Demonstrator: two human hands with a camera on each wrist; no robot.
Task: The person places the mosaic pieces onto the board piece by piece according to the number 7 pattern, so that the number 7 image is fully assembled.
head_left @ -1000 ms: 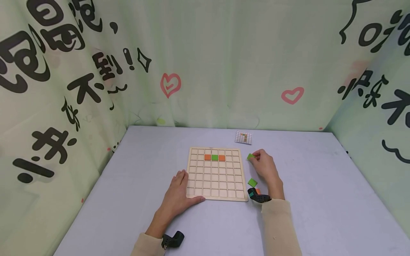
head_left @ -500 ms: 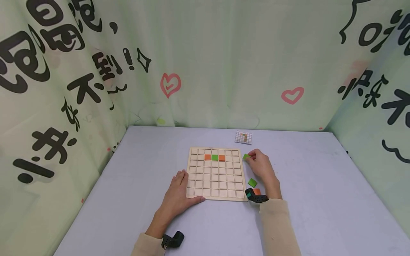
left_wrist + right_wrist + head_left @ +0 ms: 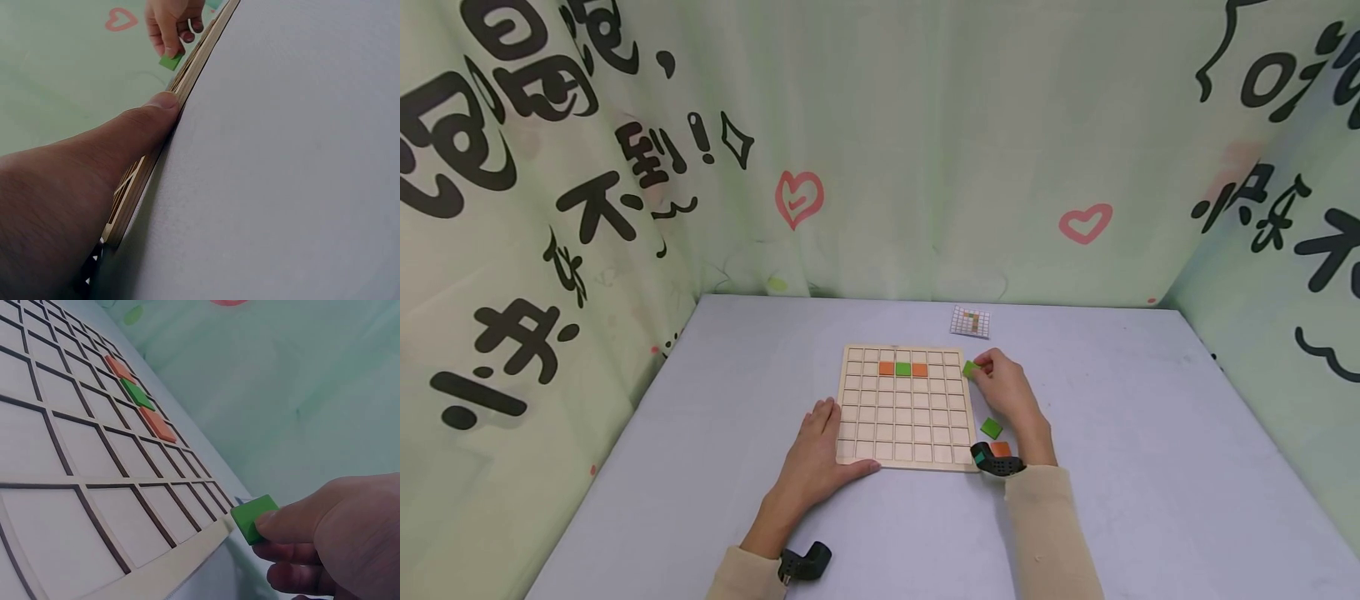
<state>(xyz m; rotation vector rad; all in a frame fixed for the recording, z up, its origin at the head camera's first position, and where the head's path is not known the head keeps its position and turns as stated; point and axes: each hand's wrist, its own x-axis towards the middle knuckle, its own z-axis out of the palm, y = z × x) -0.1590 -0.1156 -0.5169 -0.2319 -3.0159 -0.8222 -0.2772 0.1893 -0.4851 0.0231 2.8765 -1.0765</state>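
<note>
While a green tile (image 3: 251, 517) was pinched between the thumb and fingers of the right hand (image 3: 1007, 388), at the right border of the wooden grid board (image 3: 902, 433), the board was touched along its left and near edges by the left hand (image 3: 814, 457), its fingers relaxed and thumb outstretched. Within the second row from the far edge, an orange square (image 3: 887, 368), a green square (image 3: 903, 369) and a second orange square (image 3: 920, 370) were seated side by side. Beside the right border, a loose green piece (image 3: 991, 428) and a loose orange piece (image 3: 1001, 448) were seen on the table (image 3: 1142, 450), and beyond the board a small grid card (image 3: 970, 322) was placed
</note>
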